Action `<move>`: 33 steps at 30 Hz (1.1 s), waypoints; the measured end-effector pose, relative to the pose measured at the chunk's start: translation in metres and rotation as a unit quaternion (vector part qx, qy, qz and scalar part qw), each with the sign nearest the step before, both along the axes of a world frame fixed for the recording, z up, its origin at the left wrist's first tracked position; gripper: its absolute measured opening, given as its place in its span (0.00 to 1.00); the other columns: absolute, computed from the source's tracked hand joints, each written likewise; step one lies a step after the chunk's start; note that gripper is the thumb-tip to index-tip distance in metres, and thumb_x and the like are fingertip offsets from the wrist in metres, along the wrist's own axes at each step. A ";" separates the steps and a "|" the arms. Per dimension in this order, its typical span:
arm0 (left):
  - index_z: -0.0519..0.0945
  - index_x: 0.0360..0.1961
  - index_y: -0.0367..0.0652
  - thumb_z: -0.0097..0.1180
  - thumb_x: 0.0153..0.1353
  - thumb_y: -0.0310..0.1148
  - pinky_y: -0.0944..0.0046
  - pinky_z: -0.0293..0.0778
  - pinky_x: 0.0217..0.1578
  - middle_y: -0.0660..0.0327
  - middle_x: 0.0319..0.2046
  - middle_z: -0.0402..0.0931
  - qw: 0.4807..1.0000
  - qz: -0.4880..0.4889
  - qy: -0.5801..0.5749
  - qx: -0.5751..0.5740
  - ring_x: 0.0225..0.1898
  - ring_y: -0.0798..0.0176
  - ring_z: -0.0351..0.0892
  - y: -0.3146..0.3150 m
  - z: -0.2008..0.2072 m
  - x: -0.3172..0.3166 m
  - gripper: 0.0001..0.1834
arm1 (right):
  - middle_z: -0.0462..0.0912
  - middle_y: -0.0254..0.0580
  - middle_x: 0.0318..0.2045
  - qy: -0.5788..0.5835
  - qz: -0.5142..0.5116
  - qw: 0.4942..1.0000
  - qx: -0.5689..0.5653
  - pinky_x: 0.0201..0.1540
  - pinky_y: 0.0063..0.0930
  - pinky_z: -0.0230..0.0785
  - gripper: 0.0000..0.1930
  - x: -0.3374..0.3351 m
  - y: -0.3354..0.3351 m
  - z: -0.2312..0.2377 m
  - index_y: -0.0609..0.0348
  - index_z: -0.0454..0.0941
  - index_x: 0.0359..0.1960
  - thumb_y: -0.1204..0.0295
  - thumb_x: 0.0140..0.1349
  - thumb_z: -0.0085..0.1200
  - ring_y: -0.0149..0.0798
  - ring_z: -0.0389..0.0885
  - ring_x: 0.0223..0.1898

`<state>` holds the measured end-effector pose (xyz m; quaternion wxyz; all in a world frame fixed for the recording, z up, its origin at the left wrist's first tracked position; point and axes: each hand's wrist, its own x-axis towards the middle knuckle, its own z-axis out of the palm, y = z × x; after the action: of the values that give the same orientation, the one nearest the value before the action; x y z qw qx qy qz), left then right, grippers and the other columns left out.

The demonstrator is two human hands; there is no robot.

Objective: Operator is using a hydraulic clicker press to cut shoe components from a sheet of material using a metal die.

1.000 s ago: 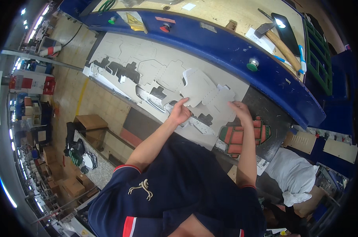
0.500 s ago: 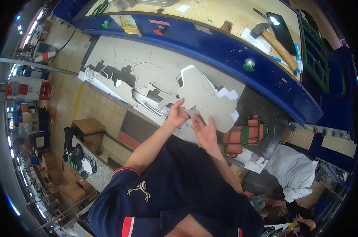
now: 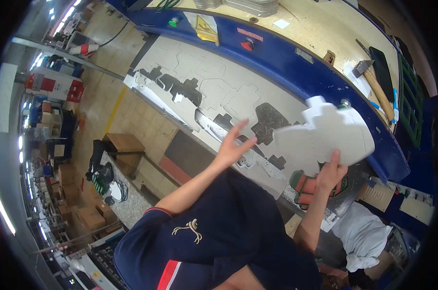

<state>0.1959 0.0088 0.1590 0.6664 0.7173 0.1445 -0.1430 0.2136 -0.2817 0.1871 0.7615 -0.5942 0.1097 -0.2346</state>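
My right hand [image 3: 331, 173] grips the lower edge of a cut cardboard piece [image 3: 344, 130], pale grey-white with a stepped tab and a rounded end. The piece is raised above the right part of the bench, and whether it is a single layer cannot be made out. To the left, my left hand [image 3: 234, 150] hovers with fingers apart and nothing in it. Beneath it lies a grey cardboard sheet [image 3: 180, 50] scored with cut outlines, with dark gaps where shapes are gone. Partly hidden behind my right hand is a red and green cutting die [image 3: 303, 188].
A blue machine beam [image 3: 277, 63] crosses behind the sheet, bearing a red button [image 3: 248, 44] and a green button [image 3: 173, 21]. On the ledge beyond lie a hammer [image 3: 377, 92] and a dark phone-like slab [image 3: 381, 65]. A grey-white cloth bundle [image 3: 361, 232] sits at lower right.
My right hand has taken the cut cardboard piece up and to the right, off the sheet, baring a dark gap. My left hand is now apart from it. The view has shifted.
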 end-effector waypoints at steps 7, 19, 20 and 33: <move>0.70 0.58 0.35 0.57 0.65 0.41 0.60 0.69 0.54 0.53 0.48 0.78 0.995 -0.061 -0.024 -0.069 0.51 0.62 0.75 0.046 0.003 0.057 0.26 | 0.83 0.45 0.36 0.198 0.227 0.936 -0.182 0.38 0.28 0.72 0.26 0.071 0.132 0.038 0.66 0.76 0.46 0.51 0.64 0.55 0.34 0.81 0.34; 0.67 0.49 0.30 0.54 0.66 0.45 0.63 0.79 0.36 0.52 0.40 0.78 0.980 0.042 0.155 -0.120 0.32 0.64 0.80 0.112 -0.130 0.077 0.26 | 0.81 0.49 0.28 0.313 0.279 0.803 -0.424 0.38 0.38 0.71 0.25 0.112 0.173 -0.075 0.66 0.78 0.31 0.50 0.62 0.52 0.51 0.79 0.33; 0.69 0.47 0.31 0.55 0.64 0.47 0.65 0.78 0.28 0.50 0.38 0.79 0.970 0.034 0.214 -0.111 0.24 0.63 0.79 0.113 -0.131 0.078 0.27 | 0.80 0.52 0.29 0.355 0.304 0.779 -0.418 0.38 0.40 0.70 0.25 0.098 0.174 -0.095 0.66 0.77 0.30 0.50 0.61 0.53 0.52 0.79 0.34; 0.76 0.41 0.46 0.62 0.57 0.45 0.66 0.69 0.41 0.65 0.37 0.78 0.857 0.227 0.346 -0.307 0.40 0.68 0.76 0.090 -0.101 0.087 0.18 | 0.79 0.42 0.37 0.427 0.282 0.852 -0.110 0.43 0.28 0.69 0.23 0.098 0.184 -0.113 0.65 0.77 0.42 0.54 0.58 0.59 0.36 0.78 0.38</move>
<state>0.2828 0.0985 0.0581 0.7738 0.3278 0.4732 -0.2641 0.3119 -0.0975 0.0738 0.6027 -0.7210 0.2256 0.2569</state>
